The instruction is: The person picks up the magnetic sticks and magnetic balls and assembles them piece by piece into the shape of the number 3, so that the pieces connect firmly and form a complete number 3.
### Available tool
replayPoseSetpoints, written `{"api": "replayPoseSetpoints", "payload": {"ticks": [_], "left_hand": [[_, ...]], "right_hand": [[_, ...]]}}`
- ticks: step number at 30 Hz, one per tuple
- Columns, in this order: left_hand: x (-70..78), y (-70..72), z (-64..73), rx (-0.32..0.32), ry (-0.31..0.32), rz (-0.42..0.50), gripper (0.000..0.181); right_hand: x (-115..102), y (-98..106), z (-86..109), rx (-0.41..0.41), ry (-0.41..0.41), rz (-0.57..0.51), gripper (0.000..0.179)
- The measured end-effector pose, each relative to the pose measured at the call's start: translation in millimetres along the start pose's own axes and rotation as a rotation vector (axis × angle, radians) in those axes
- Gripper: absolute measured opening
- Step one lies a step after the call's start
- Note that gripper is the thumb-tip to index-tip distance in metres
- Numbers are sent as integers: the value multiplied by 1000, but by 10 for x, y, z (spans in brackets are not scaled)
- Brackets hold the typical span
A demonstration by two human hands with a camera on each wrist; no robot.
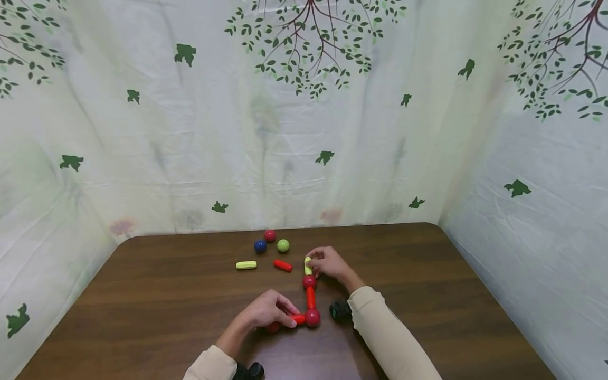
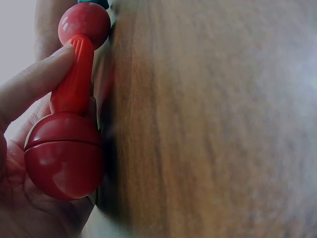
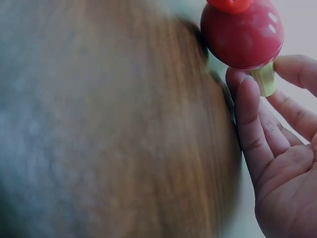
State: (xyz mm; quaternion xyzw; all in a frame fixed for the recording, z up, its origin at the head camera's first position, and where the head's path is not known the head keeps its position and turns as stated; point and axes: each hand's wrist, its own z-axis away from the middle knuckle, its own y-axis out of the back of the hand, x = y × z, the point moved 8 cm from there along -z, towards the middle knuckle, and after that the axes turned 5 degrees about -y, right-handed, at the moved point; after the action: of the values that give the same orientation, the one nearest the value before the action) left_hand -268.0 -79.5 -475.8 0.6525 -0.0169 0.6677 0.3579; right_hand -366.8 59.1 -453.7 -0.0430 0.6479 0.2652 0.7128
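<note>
On the table, red balls and rods are joined into an L-shaped chain. My left hand (image 1: pixel 267 309) pinches a short red rod (image 2: pixel 74 89) between thumb and fingers. A large red ball (image 2: pixel 65 158) is at that rod's near end, beside the palm, and the corner ball (image 1: pixel 312 317) is at its other end. From the corner, another red rod (image 1: pixel 311 298) runs away to a far red ball (image 1: pixel 309 282). At that ball, my right hand (image 1: pixel 331 263) pinches a yellow-green rod (image 3: pixel 265 79), whose end meets the ball.
Beyond the hands lie a loose yellow rod (image 1: pixel 246 265), a loose red rod (image 1: pixel 283 265), a blue ball (image 1: pixel 259 246), a red ball (image 1: pixel 269 235) and a green ball (image 1: pixel 283 245). A leaf-printed curtain (image 1: pixel 285 174) rises behind the wooden table (image 1: pixel 166 295).
</note>
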Motion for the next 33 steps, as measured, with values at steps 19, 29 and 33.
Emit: {"api": "replayPoseSetpoints", "payload": {"ticks": [19,29,33], "left_hand": [[13,11,3,-3,-6,3,17],[-5,14,9,-1,-14,5,17],[-12,17,16,4,-8,2,17]], "right_hand": [[272,11,-254,29,-13,33,24],[244,32,-266,58,-15,36,27],[163,103,-311,108,-5,85,27]]}}
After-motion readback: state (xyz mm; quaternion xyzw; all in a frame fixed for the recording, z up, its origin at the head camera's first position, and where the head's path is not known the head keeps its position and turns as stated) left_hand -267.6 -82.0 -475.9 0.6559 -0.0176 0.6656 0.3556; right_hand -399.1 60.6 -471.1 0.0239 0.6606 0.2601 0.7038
